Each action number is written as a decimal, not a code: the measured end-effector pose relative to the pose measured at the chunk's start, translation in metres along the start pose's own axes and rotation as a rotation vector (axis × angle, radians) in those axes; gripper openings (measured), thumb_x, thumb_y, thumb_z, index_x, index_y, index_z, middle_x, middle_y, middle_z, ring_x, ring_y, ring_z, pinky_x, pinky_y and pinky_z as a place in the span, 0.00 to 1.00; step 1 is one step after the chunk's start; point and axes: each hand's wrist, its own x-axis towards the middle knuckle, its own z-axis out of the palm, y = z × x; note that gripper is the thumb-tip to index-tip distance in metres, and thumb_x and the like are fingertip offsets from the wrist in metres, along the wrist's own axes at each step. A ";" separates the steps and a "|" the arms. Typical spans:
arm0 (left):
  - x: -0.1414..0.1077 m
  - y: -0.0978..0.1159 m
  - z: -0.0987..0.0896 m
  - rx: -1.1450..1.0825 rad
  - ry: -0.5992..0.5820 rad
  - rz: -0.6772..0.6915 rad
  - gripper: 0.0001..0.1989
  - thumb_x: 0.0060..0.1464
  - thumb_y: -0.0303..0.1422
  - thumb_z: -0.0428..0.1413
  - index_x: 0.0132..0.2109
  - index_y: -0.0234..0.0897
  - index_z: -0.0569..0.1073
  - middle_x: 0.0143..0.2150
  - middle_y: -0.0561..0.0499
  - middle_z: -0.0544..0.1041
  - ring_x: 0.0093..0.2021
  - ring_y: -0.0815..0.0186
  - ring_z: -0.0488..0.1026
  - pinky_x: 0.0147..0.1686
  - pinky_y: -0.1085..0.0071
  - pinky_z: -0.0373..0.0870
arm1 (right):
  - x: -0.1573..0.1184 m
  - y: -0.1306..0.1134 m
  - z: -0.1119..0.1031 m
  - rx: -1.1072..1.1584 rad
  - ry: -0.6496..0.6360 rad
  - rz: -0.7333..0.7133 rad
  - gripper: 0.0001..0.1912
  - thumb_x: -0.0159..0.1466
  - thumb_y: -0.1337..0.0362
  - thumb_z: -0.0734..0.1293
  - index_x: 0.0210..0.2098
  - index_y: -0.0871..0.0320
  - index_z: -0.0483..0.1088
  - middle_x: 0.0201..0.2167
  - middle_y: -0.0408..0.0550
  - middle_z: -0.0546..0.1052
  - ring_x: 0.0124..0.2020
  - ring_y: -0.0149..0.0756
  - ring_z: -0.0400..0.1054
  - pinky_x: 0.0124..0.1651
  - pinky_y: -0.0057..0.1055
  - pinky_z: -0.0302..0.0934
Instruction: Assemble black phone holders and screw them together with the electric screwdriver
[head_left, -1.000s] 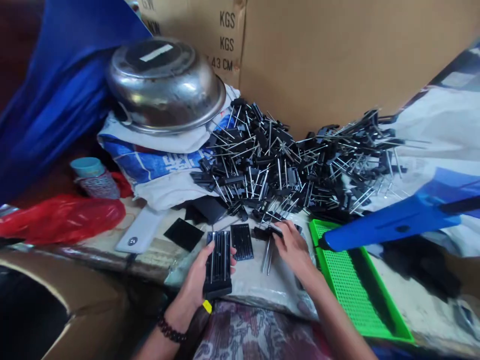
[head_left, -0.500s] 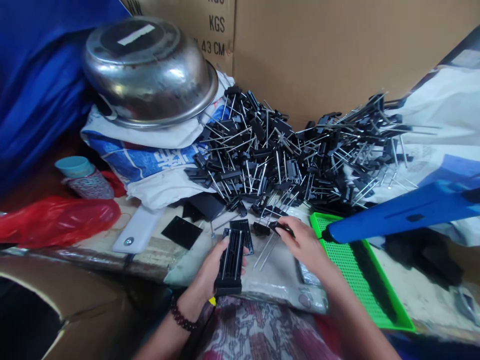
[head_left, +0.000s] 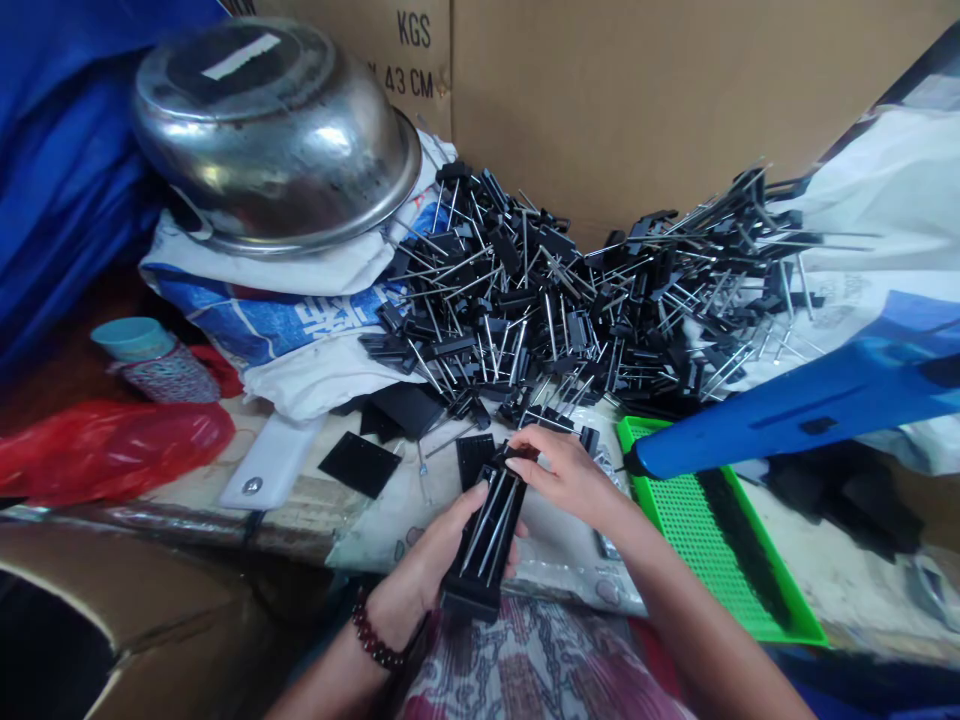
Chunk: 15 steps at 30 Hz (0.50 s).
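Right grip's [head_left: 562, 475] pinched piece [head_left: 504, 458] reached the far edge of left grip's [head_left: 441, 548] clasped block [head_left: 486, 552].

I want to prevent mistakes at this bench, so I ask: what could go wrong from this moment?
1. The metal rods slant across the black holder in the left hand, so they may jam or slip as the right hand guides their upper end.
2. The tip of the blue tool looks close to the right forearm, so the arm might brush against it.
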 end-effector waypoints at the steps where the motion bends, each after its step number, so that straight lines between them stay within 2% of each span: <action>1: 0.001 -0.001 -0.001 0.006 -0.001 -0.012 0.31 0.62 0.48 0.41 0.30 0.29 0.78 0.21 0.45 0.75 0.21 0.67 0.71 0.20 0.76 0.66 | 0.000 0.000 0.000 -0.005 -0.005 -0.001 0.04 0.62 0.69 0.64 0.37 0.56 0.67 0.32 0.44 0.75 0.34 0.35 0.70 0.38 0.32 0.62; 3: 0.002 -0.003 -0.003 0.033 -0.012 -0.024 0.30 0.61 0.50 0.43 0.32 0.29 0.78 0.22 0.45 0.75 0.22 0.67 0.72 0.21 0.76 0.67 | 0.001 0.001 0.002 -0.010 -0.011 -0.001 0.04 0.62 0.69 0.64 0.37 0.56 0.67 0.32 0.44 0.75 0.34 0.35 0.70 0.38 0.32 0.62; 7: 0.004 -0.008 -0.008 0.089 -0.019 0.087 0.25 0.55 0.52 0.51 0.35 0.31 0.77 0.24 0.47 0.76 0.22 0.66 0.72 0.23 0.74 0.68 | 0.001 0.001 0.006 -0.005 -0.024 0.007 0.03 0.62 0.69 0.64 0.36 0.56 0.67 0.31 0.43 0.75 0.33 0.34 0.69 0.36 0.30 0.61; 12: 0.002 -0.008 -0.007 0.085 -0.011 0.145 0.19 0.51 0.47 0.57 0.38 0.33 0.74 0.30 0.48 0.78 0.22 0.67 0.72 0.22 0.73 0.69 | 0.003 0.002 0.012 0.016 -0.019 0.041 0.03 0.61 0.70 0.65 0.33 0.56 0.67 0.28 0.42 0.74 0.30 0.32 0.68 0.33 0.29 0.59; 15: 0.000 -0.006 -0.006 0.079 -0.006 0.164 0.19 0.49 0.43 0.60 0.42 0.33 0.72 0.33 0.47 0.79 0.22 0.66 0.73 0.21 0.73 0.69 | 0.003 0.003 0.015 0.029 -0.012 0.054 0.02 0.61 0.69 0.65 0.33 0.56 0.67 0.28 0.41 0.74 0.29 0.32 0.68 0.32 0.28 0.59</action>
